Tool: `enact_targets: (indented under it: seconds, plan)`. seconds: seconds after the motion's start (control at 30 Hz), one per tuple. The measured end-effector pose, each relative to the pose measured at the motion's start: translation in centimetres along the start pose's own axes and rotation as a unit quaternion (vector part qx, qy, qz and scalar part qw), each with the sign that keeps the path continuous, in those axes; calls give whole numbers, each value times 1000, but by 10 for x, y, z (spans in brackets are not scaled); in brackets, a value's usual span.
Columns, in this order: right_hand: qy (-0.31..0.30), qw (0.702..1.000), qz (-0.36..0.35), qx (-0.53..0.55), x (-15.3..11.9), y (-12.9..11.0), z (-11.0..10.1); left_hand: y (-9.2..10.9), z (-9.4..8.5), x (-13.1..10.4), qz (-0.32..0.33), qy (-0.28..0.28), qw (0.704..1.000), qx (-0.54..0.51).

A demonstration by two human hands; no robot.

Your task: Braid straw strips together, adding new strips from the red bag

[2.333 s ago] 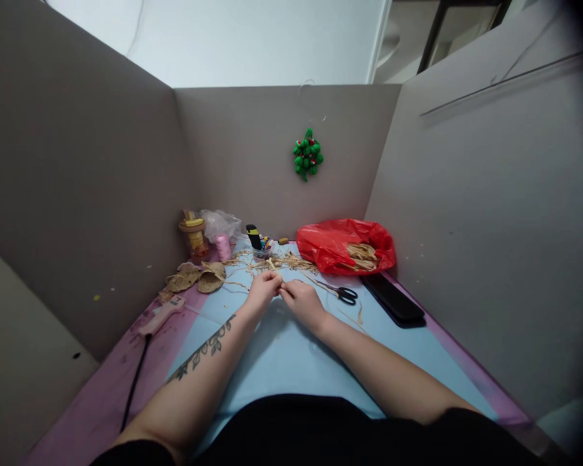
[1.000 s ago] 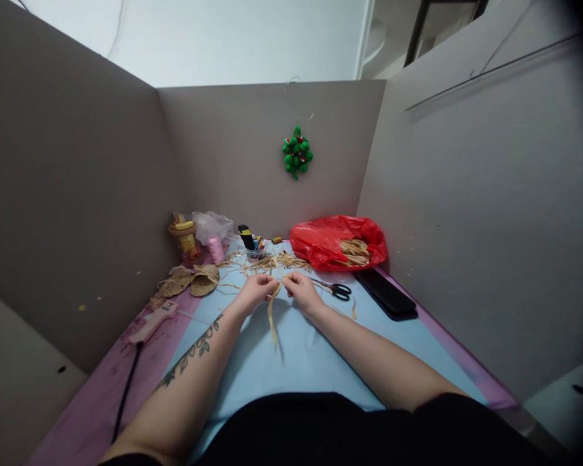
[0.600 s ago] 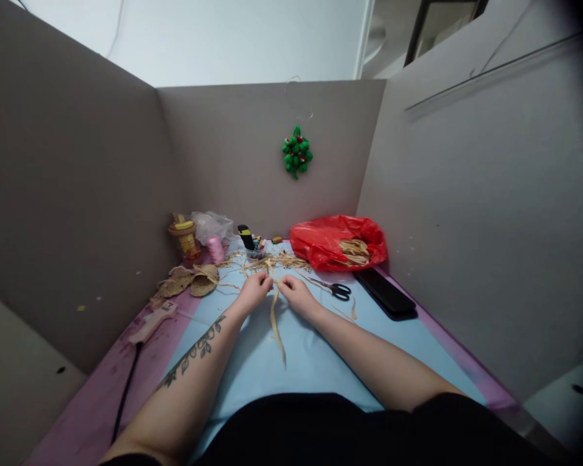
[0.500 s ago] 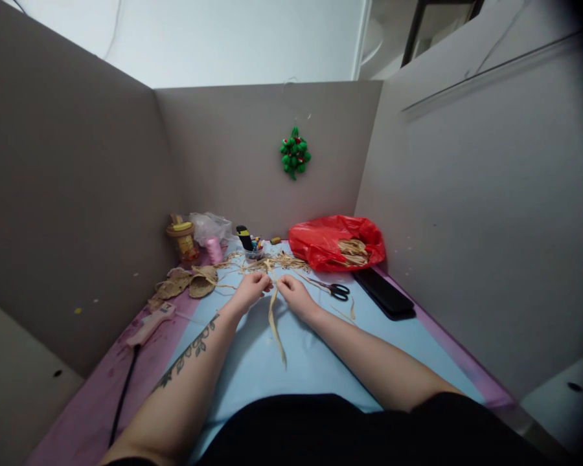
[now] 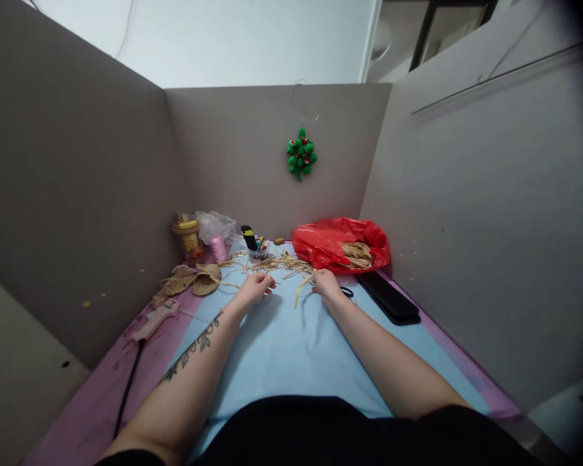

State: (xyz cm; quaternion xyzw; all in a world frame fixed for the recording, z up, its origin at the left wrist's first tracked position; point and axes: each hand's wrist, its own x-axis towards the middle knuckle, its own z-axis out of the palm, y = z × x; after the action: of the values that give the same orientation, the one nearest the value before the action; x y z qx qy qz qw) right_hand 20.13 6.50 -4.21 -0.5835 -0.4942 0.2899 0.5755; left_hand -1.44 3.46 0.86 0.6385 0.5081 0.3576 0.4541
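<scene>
Across the middle spreads the pale-blue-covered surface (image 5: 291, 362) with pinkish-purple edges. At one o'clock from its centre sits a crumpled red plastic bag (image 5: 320, 243) of tan, straw-like strips (image 5: 359, 254); at twelve, a loose heap of similar tan scraps (image 5: 294, 262); at three, a long, flat black case (image 5: 388, 298). The left hand (image 5: 253, 289), at ten, curls loosely; whether it grips anything cannot be told. The right hand (image 5: 325, 283), at two, pinches a thin pale-tan ribbon (image 5: 298, 294) hanging toward seven. Just past its wrist, at three, shows a black loop handle (image 5: 347, 292).
</scene>
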Motion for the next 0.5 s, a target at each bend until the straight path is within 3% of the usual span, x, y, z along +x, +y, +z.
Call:
enact_targets:
  seconds: [0.13, 0.27, 0.33, 0.4, 0.5]
  plan:
    - [42, 997, 15, -59, 3, 5, -4, 3, 0, -3, 3, 10, 1000, 1]
    - [56, 995, -11, -86, 0, -6, -6, 4, 2, -3, 14, 24, 1000, -5]
    - [64, 991, -64, -94, -9, -17, -4, 3, 3, -2, 34, 46, 998, -2]
    - [60, 973, -191, -111, -21, -29, -1, 1, 3, 1, 68, 89, 994, 7]
    - [-15, 942, -319, -102, -40, -41, 5, -4, 1, 7, 102, 151, 983, 8]
